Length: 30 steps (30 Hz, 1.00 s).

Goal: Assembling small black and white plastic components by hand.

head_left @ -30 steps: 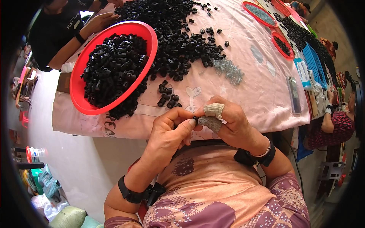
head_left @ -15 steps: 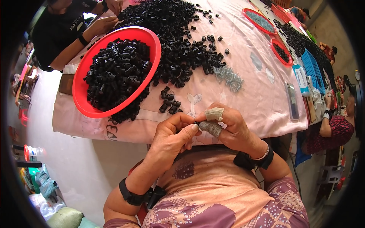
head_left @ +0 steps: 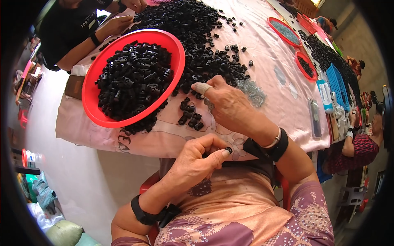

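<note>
Near the table's front edge, my left hand (head_left: 202, 156) pinches a small black plastic cord lock (head_left: 229, 150) between thumb and forefinger. My right hand (head_left: 227, 100), with cloth wraps on its thumb and forefinger, reaches over the near edge of the heap of black cord locks (head_left: 205, 61). Its wrapped fingertips are apart; the other fingers are partly hidden. Just left of it lies a small cluster of loose black cord locks (head_left: 190, 115). Beside its far side is a pile of thin silvery springs (head_left: 252, 92).
A red basin (head_left: 180, 78) heaped with black pieces stands at the left. A co-worker's hand (head_left: 117, 25) is behind it. On the right are red trays (head_left: 273, 19), a phone (head_left: 314, 117) and a blue basket (head_left: 337, 84). Another person (head_left: 361, 139) sits far right.
My right hand has left my left hand and moved forward to the heap's edge. My left hand stays near the table edge, and the black piece in it now shows.
</note>
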Available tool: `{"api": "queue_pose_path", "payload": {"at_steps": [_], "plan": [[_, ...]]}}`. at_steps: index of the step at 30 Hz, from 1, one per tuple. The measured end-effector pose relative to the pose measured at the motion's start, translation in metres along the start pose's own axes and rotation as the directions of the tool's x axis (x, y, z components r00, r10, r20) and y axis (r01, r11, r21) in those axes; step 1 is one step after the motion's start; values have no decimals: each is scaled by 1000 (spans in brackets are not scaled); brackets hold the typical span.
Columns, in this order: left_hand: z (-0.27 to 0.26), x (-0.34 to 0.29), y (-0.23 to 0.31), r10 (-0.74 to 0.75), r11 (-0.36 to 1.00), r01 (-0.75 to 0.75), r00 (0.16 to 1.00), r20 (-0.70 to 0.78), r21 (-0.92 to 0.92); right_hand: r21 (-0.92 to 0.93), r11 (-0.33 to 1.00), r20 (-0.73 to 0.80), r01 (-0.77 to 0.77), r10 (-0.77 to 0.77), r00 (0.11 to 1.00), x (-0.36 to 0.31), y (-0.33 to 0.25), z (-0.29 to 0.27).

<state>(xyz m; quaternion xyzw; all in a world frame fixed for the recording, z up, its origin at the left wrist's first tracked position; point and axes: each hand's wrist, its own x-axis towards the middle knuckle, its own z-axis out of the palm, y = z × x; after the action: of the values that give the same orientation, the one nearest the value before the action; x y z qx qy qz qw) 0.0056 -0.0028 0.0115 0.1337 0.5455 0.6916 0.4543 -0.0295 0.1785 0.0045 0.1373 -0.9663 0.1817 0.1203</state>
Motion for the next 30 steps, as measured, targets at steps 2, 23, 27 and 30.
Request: {"api": "queue_pose_path", "payload": {"at_steps": [2, 23, 27, 30], "plan": [[-1, 0, 2, -2, 1000, 2, 1000, 3, 9, -64, 998, 48, -8, 11, 999, 0, 2, 1], [4, 4, -14, -73, 986, 55, 991, 109, 160, 308, 944, -103, -116, 154, 983, -73, 11, -13], [1, 3, -9, -77, 995, 80, 996, 48, -67, 228, 967, -119, -111, 140, 983, -75, 11, -12], [-5, 4, -10, -37, 988, 33, 999, -20, -153, 162, 981, -122, -103, 124, 985, -75, 10, -9]]}}
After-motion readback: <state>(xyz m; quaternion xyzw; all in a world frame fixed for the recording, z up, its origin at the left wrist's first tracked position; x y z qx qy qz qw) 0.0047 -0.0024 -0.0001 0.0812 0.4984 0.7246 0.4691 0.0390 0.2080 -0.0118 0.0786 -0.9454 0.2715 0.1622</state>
